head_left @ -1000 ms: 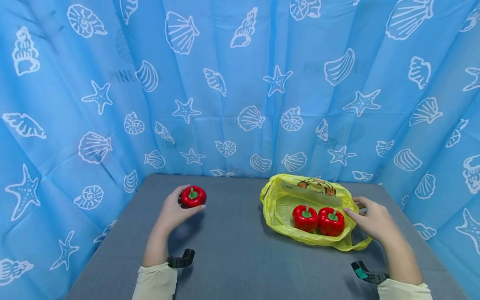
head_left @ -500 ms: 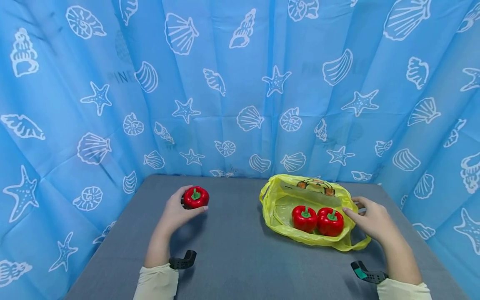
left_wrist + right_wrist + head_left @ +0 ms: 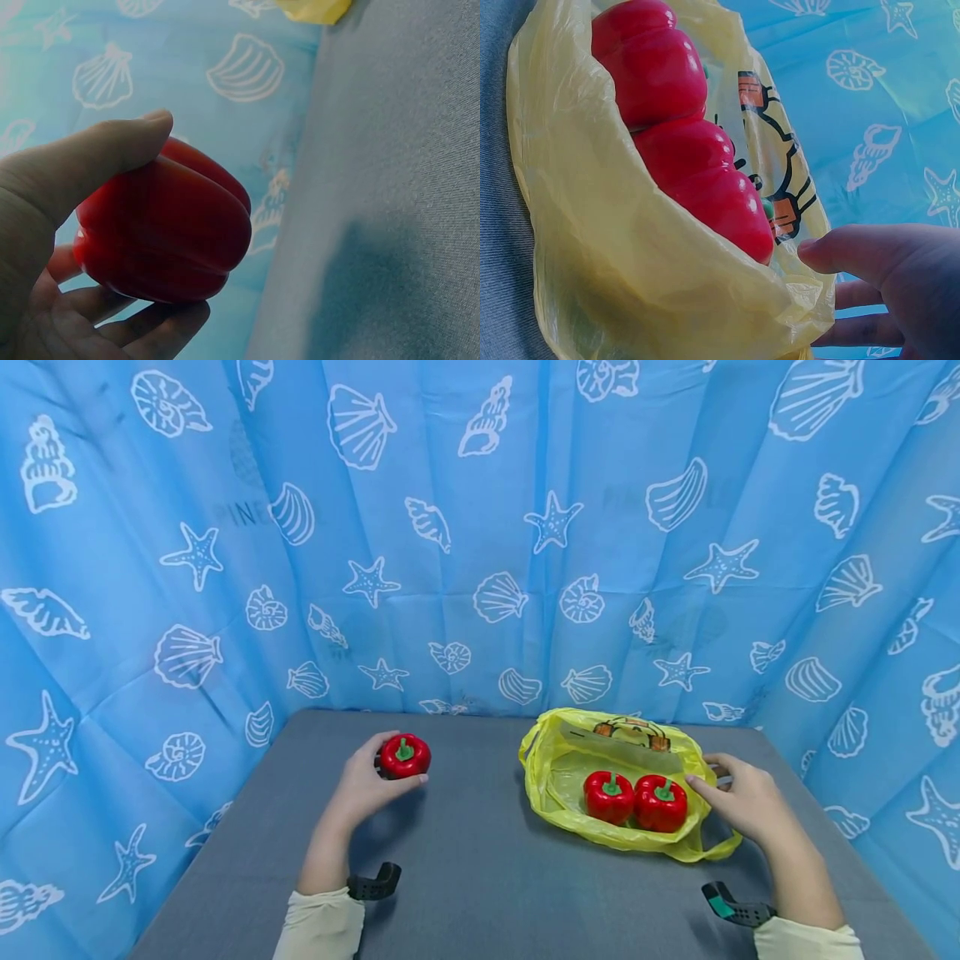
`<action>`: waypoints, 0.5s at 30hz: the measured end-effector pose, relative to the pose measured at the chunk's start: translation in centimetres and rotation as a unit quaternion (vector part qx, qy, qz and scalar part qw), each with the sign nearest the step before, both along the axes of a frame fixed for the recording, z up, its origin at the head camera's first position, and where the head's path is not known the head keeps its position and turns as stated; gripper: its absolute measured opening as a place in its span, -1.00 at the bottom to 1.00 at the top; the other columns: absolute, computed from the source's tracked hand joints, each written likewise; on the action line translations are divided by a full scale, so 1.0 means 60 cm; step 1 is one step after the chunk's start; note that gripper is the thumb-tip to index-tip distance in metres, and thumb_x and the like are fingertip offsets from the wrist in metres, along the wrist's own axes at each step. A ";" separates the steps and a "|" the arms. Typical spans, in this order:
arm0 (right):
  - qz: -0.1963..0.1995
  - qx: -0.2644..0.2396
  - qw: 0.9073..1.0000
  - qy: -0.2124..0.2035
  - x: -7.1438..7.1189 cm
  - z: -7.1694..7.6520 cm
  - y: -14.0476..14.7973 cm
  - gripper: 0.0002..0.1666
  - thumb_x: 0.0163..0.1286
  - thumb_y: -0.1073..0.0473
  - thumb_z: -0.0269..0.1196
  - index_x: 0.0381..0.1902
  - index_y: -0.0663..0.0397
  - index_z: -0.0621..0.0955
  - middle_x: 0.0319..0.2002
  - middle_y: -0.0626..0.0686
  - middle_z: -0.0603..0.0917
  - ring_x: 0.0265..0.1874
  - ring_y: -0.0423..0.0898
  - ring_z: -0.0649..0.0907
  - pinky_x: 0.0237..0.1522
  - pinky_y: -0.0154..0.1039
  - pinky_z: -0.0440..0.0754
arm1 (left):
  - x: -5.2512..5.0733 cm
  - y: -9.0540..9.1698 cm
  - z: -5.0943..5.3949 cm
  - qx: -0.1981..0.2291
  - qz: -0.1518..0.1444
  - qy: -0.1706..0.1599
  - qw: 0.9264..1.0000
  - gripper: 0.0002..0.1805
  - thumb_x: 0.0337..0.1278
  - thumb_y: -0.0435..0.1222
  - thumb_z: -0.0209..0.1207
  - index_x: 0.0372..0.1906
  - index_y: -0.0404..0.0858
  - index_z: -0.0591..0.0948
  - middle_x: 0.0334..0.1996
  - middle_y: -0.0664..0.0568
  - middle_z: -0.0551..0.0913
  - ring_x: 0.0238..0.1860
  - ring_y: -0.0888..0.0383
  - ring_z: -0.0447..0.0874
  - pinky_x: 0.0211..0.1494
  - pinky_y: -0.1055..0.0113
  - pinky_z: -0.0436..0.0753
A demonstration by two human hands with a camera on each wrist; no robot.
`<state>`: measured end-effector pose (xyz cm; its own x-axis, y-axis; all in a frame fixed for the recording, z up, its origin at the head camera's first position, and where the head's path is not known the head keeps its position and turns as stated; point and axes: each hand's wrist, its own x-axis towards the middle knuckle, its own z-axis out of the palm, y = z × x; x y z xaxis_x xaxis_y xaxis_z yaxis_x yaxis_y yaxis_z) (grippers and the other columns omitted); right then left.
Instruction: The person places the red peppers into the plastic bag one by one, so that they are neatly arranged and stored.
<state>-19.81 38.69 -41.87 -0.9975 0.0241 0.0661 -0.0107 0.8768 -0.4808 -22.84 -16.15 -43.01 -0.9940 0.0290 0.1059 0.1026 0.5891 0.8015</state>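
Observation:
A red bell pepper (image 3: 405, 757) with a green stem is held in the left hand (image 3: 366, 787), over the left part of the table. In the left wrist view the thumb lies on one side of this pepper (image 3: 169, 225) and the fingers on the other, with a gap above the table. On the right, a yellow plastic bag (image 3: 542, 802) lies with its mouth spread. Two more red bell peppers, one on the left (image 3: 608, 799) and one on the right (image 3: 661, 805), sit side by side inside. The right hand (image 3: 742, 797) pinches the bag's right rim, thumb inside and fingers outside.
A grey cloth-covered table (image 3: 480, 885) lies under everything, with bare surface between the left hand and the bag. Behind it hangs a blue curtain (image 3: 450, 552) printed with white shells and starfish. A loose bag handle (image 3: 723, 848) trails near the right wrist.
The left hand has moved a little to the right with the bell pepper in its grip. The right hand and the bag have stayed in place.

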 end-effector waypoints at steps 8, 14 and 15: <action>0.001 0.000 1.000 0.002 0.001 0.002 -0.001 -0.18 0.57 -0.20 0.23 0.33 0.49 0.48 0.15 0.55 0.63 -0.02 0.39 0.73 -0.18 0.15 0.81 | -0.002 0.009 -0.002 0.003 -0.003 0.001 1.000 -0.01 0.05 -0.04 0.58 0.56 -0.15 0.36 0.49 -0.19 0.45 0.49 -0.27 0.43 0.30 -0.21 0.70; -0.002 0.000 1.000 -0.001 0.001 0.003 -0.002 -0.17 0.57 -0.20 0.23 0.33 0.50 0.47 0.16 0.55 0.62 -0.01 0.39 0.72 -0.19 0.15 0.81 | -0.003 0.014 -0.002 0.002 -0.009 0.001 1.000 -0.01 0.07 -0.01 0.57 0.57 -0.16 0.36 0.50 -0.19 0.45 0.49 -0.27 0.43 0.31 -0.23 0.68; -0.002 0.000 1.000 -0.001 0.000 0.004 -0.002 -0.17 0.57 -0.20 0.23 0.33 0.50 0.47 0.16 0.55 0.62 -0.01 0.39 0.72 -0.18 0.15 0.81 | -0.003 0.015 -0.001 0.003 -0.009 0.000 1.000 -0.01 0.07 -0.01 0.57 0.57 -0.15 0.36 0.50 -0.19 0.45 0.49 -0.27 0.43 0.31 -0.23 0.68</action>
<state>-19.78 38.60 -41.65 -0.9976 0.0285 0.0633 -0.0055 0.8768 -0.4808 -23.01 -15.25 -43.09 -0.9932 0.0467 0.1067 0.1138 0.5831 0.8044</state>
